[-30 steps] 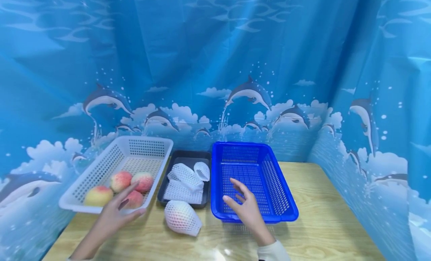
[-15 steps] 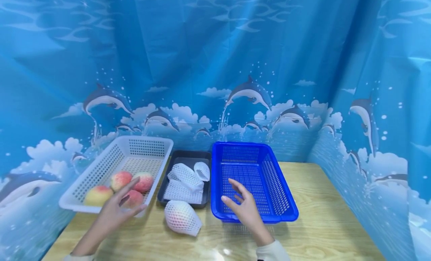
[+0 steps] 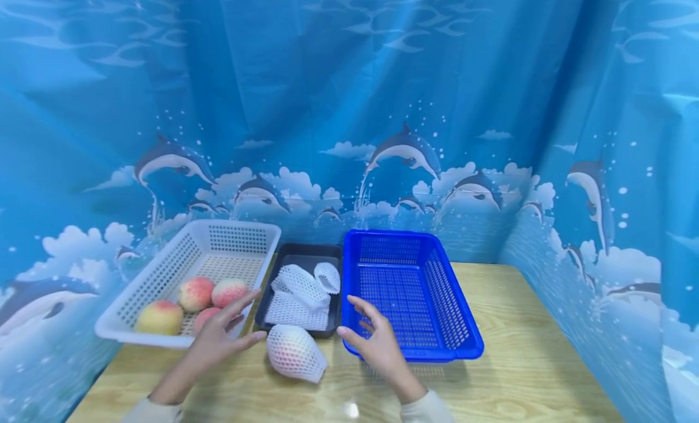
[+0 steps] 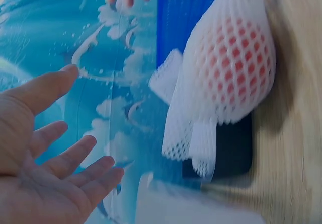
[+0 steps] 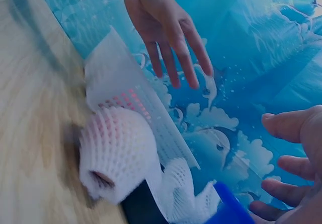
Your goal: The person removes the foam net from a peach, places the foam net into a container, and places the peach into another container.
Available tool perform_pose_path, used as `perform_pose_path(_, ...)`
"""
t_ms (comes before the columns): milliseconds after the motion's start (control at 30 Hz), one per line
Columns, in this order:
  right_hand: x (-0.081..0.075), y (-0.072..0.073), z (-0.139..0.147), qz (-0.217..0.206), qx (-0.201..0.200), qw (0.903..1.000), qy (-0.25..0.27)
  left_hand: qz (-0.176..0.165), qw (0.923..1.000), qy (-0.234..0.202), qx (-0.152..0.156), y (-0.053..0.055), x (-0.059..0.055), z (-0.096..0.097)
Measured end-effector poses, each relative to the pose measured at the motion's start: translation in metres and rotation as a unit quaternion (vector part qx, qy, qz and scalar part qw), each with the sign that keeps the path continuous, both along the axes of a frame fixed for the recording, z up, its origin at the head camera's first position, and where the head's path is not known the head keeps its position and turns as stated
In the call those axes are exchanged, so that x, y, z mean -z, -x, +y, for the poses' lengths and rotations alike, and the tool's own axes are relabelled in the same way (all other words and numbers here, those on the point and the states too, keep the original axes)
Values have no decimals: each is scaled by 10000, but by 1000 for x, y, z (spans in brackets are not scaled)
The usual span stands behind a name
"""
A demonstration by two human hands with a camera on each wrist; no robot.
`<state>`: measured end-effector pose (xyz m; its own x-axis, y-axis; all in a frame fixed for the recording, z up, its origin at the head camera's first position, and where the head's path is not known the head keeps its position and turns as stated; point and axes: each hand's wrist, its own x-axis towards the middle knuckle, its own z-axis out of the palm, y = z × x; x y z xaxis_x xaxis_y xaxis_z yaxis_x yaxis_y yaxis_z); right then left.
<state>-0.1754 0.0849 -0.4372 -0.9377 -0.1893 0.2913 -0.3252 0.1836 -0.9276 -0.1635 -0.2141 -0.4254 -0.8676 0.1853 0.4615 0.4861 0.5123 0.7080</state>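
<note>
A peach in a white foam net [image 3: 295, 353] lies on the wooden table in front of the black tray [image 3: 266, 318]. To its left is my left hand [image 3: 218, 341], fingers spread and holding nothing, its thumb tip close by the net. Over the front left corner of the blue basket [image 3: 469, 344] my right hand [image 3: 380, 344] is held with relaxed, parted fingers and nothing in it. Seen from the left wrist, the netted peach [image 4: 231, 63] shows red through the mesh. The right wrist view shows the gathered end of the net [image 5: 118, 151] facing the camera.
Several bare peaches [image 3: 159, 318] sit at the near end of the white basket [image 3: 117, 337] on the left. Loose white foam nets [image 3: 300, 289] lie in the black tray between the two baskets. A blue dolphin-print curtain [image 3: 349, 107] closes off the back and sides.
My left hand has moved right, from above the white basket's peaches toward the netted peach. My right hand has shifted left over the blue basket's front edge. The netted peach has stayed put.
</note>
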Motion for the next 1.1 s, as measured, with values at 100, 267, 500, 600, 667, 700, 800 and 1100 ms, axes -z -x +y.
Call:
perform_pose_path(100,1,-2,-7,86,-131,9999,-24,76,9997,24,213,2,5,9)
perform_pose_path(267,3,-6,-19,509,-104,9983,-247,-357,9983,-106,448,4,12,21)
perform_pose_path(500,9,-11,-35,1133,-71,9899,-853,-502,9982,-114,308,4,25,27)
perform_pose_path(600,14,-11,-42,1432,-79,9830,-1145,-466,9983,-112,323,4,31,29)
perform_pose_path(667,17,-13,-46,1570,-109,9787,-1321,-472,9984,-75,304,4,34,31)
perform_pose_path(700,19,-14,-48,1599,-122,9767,-1429,-491,9983,-68,306,4,35,31)
perform_pose_path(800,25,-18,-53,1522,-132,9711,-1834,-570,9979,24,315,3,39,32)
perform_pose_path(1100,57,-19,-69,1356,-27,9648,-2255,-1005,9949,-53,76,5,56,32)
